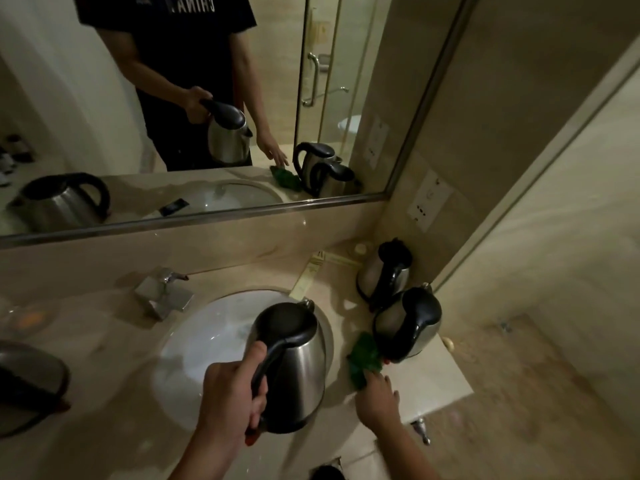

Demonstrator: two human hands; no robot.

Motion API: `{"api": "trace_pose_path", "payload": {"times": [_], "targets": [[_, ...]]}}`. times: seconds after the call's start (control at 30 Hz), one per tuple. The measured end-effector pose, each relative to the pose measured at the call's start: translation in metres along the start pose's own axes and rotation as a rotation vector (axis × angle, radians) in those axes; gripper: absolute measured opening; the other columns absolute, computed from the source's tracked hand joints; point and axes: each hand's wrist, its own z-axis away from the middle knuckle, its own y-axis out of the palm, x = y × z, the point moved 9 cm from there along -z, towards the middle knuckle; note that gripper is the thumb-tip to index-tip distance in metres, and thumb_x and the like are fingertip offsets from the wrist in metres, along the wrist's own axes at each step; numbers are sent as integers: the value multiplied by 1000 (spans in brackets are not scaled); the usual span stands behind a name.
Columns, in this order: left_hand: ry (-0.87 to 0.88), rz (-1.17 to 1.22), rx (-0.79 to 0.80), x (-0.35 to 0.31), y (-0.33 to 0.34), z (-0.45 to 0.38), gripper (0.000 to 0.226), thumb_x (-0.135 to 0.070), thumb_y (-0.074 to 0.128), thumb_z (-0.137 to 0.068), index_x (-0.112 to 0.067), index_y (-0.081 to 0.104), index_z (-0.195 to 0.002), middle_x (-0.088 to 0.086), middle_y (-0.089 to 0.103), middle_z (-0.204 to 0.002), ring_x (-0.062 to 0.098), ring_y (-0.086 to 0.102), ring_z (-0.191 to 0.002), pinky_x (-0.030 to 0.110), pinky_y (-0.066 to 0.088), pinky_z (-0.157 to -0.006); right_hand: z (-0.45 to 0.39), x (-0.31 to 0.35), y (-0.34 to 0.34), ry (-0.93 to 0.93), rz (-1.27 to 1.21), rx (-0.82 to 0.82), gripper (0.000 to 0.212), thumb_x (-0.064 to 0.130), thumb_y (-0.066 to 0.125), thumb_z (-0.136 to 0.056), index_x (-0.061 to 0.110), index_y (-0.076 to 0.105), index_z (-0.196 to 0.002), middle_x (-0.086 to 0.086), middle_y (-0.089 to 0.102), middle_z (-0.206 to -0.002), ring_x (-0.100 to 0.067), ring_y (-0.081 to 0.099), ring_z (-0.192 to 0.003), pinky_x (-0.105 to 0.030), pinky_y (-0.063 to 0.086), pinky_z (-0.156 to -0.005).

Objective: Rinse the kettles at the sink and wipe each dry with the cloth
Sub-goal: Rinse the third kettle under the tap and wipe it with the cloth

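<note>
My left hand (231,393) grips the black handle of a steel kettle (298,372) and holds it upright above the right side of the white sink (207,344). My right hand (379,398) reaches to the green cloth (363,360) on the counter, fingertips touching its near end. Two more steel kettles stand to the right: one (410,325) beside the cloth, another (386,271) behind it in the corner. A fourth kettle (29,386) sits at the left edge of the counter.
A chrome tap (164,291) stands behind the sink. A large mirror (194,188) covers the wall above the marble counter (104,341). A wall socket (429,200) is at the right. The counter's right edge (460,379) drops to the floor.
</note>
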Motion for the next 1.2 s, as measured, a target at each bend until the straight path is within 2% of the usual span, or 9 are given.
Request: {"api": "trace_pose_path", "payload": {"times": [0.07, 0.13, 0.27, 0.47, 0.57, 0.7, 0.87, 1.03, 1.2], "targets": [[-7, 6, -5, -3, 0, 3, 62, -37, 57, -101, -3, 61, -50, 11, 39, -41, 19, 36, -38, 29, 30, -48, 14, 17, -24, -81, -172, -84, 45, 8, 43, -95, 22, 61, -134, -9, 60, -139, -32, 56, -126, -44, 45, -108], [-13, 7, -5, -7, 0, 6, 62, -38, 56, -101, -3, 61, -50, 11, 39, -41, 19, 36, -38, 30, 31, -48, 37, 31, -55, -137, -402, -174, 32, 6, 56, -93, 19, 73, -117, -4, 69, -117, -25, 65, -106, -31, 49, -89], [-11, 21, -15, -23, -1, 11, 63, -39, 56, -101, -5, 62, -49, 11, 40, -42, 20, 37, -39, 30, 31, -48, 95, 72, -108, -248, -781, -168, 34, 14, 71, -93, 22, 72, -126, 6, 71, -126, -13, 66, -114, -37, 53, -104], [32, 125, -37, -63, -11, 11, 63, -45, 55, -99, -12, 59, -45, 9, 37, -40, 19, 33, -38, 28, 28, -45, 203, 155, -179, -692, -1000, -310, 31, -3, 72, -88, 24, 80, -100, 10, 78, -106, -12, 71, -109, -37, 55, -99], [99, 170, -40, -85, -15, 13, 63, -51, 59, -97, -13, 56, -47, 8, 37, -39, 19, 32, -36, 30, 26, -47, 240, 193, -187, -950, -979, -402, 26, -10, 70, -87, 11, 77, -101, 2, 76, -106, -22, 70, -112, -39, 54, -100], [199, 188, -49, -117, -23, 18, 60, -56, 60, -93, -18, 55, -47, 6, 41, -41, 20, 33, -35, 30, 27, -46, 259, 230, -181, -1167, -820, -481, 19, 13, 67, -87, 12, 68, -106, 2, 66, -106, -21, 65, -108, -41, 56, -93], [245, 245, -56, -142, -39, 24, 53, -55, 58, -89, -18, 61, -52, 10, 43, -50, 20, 34, -38, 29, 27, -45, 252, 258, -184, -1133, -591, -617, 47, 37, 70, -82, 23, 62, -127, 2, 41, -122, -13, 48, -117, -22, 51, -93], [271, 309, -47, -157, -53, 30, 56, -62, 60, -82, -13, 59, -54, 11, 40, -45, 20, 32, -40, 34, 26, -47, 251, 290, -174, -1115, -362, -476, 50, 62, 46, -92, 54, 34, -140, 13, 8, -167, -13, 26, -149, -41, 41, -112], [251, 324, -79, -171, -67, 32, 67, -70, 67, -77, -8, 56, -53, 10, 36, -42, 19, 32, -41, 37, 27, -47, 255, 317, -164, -1042, -369, -334, 68, 83, 24, -88, 70, -4, -149, 28, -9, -168, -4, 6, -157, -43, 25, -126]]}}
